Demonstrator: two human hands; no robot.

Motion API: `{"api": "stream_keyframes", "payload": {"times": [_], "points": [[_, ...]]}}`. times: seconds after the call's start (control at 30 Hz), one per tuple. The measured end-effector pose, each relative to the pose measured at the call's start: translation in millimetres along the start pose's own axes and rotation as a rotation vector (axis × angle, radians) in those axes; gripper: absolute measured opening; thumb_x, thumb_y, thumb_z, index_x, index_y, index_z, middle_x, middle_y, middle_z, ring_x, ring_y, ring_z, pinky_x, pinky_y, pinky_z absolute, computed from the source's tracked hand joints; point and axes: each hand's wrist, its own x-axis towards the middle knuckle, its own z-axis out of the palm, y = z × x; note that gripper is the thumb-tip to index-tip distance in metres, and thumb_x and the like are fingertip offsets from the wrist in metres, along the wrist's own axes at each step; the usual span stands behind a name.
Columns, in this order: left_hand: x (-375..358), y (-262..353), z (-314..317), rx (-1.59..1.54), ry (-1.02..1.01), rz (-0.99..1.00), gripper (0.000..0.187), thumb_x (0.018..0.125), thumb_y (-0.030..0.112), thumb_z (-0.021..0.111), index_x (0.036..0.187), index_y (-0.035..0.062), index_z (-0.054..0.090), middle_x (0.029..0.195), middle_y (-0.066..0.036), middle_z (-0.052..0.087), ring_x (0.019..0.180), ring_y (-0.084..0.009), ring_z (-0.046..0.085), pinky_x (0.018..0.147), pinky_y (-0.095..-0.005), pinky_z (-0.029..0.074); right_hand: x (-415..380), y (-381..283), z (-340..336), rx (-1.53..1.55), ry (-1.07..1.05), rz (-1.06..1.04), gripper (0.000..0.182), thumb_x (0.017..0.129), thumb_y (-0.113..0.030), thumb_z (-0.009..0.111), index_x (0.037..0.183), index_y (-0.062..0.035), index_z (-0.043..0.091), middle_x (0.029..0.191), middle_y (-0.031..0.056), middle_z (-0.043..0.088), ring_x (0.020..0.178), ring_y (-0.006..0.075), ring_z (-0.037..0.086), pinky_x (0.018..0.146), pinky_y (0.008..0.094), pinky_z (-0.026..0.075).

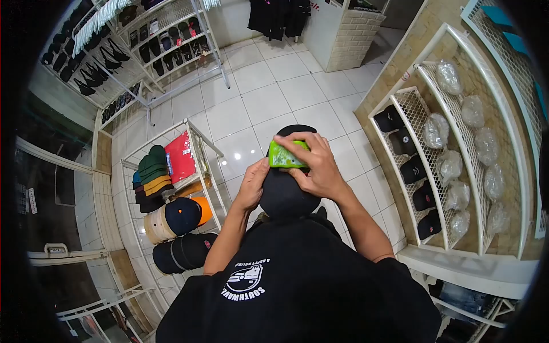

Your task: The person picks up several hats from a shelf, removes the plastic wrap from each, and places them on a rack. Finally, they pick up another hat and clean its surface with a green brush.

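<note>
A black cap (289, 195) is held in front of my chest, its rounded crown toward me and its brim pointing away. My left hand (252, 182) grips the cap's left side, with the thumb up near a bright green, flat-looking object (284, 153). That object lies over the front of the cap where crown and brim meet. My right hand (320, 166) is closed on it, fingers over the top and thumb below. I cannot make out exactly what the green object is, and its underside is hidden.
A white wire rack (191, 128) with stacked caps (183, 216) and a red package (182, 159) stands at left. Caps and plastic-wrapped bundles (449, 166) fill the shelves at right. Farther back are a shoe rack (171, 48) and a brick-faced counter (355, 43).
</note>
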Motion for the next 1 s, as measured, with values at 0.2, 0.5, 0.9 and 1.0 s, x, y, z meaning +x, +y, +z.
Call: {"api": "stream_keyframes", "payload": {"times": [0.2,0.5,0.9,1.0], "points": [[-4.3,-1.6,-13.6,-0.044,-0.006,0.007,0.038,0.107,0.03,0.04,0.113,-0.0007,0.061,0.102,-0.006,0.068,0.089,-0.0093,0.065,0.079,-0.0232,0.053,0.4,44.9,15.3,0.166,0.42,0.345,0.063,0.074,-0.01,0.076,0.134,-0.0093,0.056,0.113,0.0157,0.056,0.106,0.0329,0.056,0.091,0.0398,0.046],[-10.7,11.1,-13.1,-0.171,-0.032,-0.037,0.04,0.106,0.031,0.042,0.119,-0.0034,0.059,0.108,-0.009,0.068,0.095,-0.0133,0.066,0.086,-0.0258,0.054,-14.3,39.1,17.6,0.483,0.442,0.423,0.065,0.072,-0.003,0.077,0.133,-0.0086,0.057,0.117,0.0133,0.056,0.112,0.0297,0.055,0.098,0.037,0.043],[-8.7,2.4,-8.7,-0.172,0.007,-0.051,0.042,0.106,0.032,0.04,0.12,-0.0036,0.058,0.111,-0.01,0.067,0.096,-0.0134,0.066,0.086,-0.0256,0.053,-21.3,22.8,15.4,0.313,0.321,0.163,0.062,0.072,-0.002,0.074,0.132,-0.0066,0.058,0.113,0.0143,0.057,0.109,0.0301,0.057,0.097,0.036,0.044],[-8.0,-0.6,-19.7,-0.068,-0.088,-0.032,0.041,0.106,0.031,0.041,0.119,-0.004,0.059,0.11,-0.009,0.067,0.096,-0.0122,0.066,0.085,-0.0245,0.053,-12.1,31.6,15.3,0.303,0.401,0.285,0.064,0.075,-0.006,0.076,0.136,-0.0096,0.056,0.112,0.0147,0.056,0.105,0.0296,0.058,0.092,0.0352,0.047]]}}
